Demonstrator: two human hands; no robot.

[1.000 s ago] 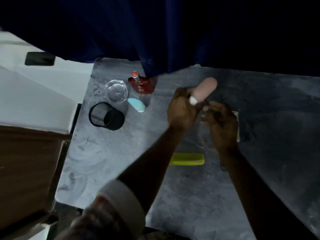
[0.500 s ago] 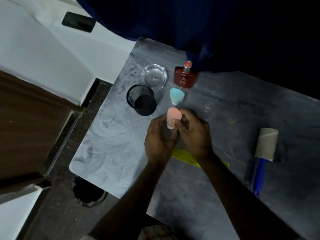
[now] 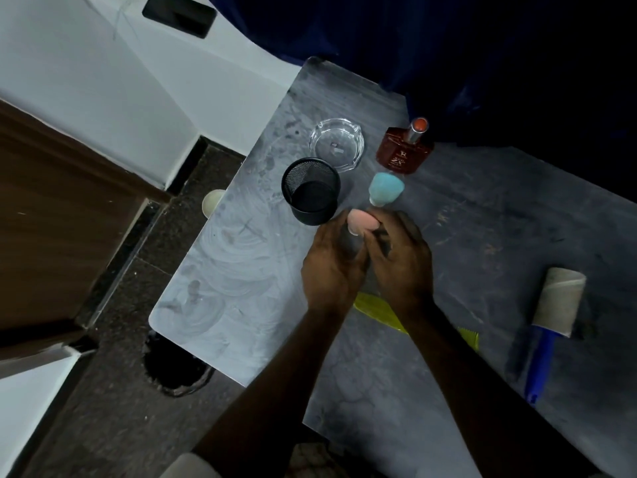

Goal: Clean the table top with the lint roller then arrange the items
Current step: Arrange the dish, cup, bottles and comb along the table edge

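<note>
The pink sponge point(image 3: 360, 222), an egg-shaped makeup sponge as far as we can tell, is the item in hand now. We hold it between our two hands above the table top point(image 3: 241, 270): the left hand point(image 3: 332, 270) and the right hand point(image 3: 401, 260) are pressed together, and the fingers of both close around its lower part, so only the rounded top shows. Something dark sits under it between the palms, but we cannot tell what.

Just beyond the sponge stands the blue sponge point(image 3: 386, 188), and to the left of our hands, very near, is the black mesh cup point(image 3: 312, 191). Behind them are the glass ashtray point(image 3: 336, 143) and the red perfume bottle point(image 3: 405, 150). A yellow comb point(image 3: 375, 310) lies partly under our right wrist. The lint roller point(image 3: 558, 305) lies well apart at the right, so we judge that we are in the arranging step. Next we should probably set the pink sponge upright beside the blue one, with care not to knock the cup.
</note>
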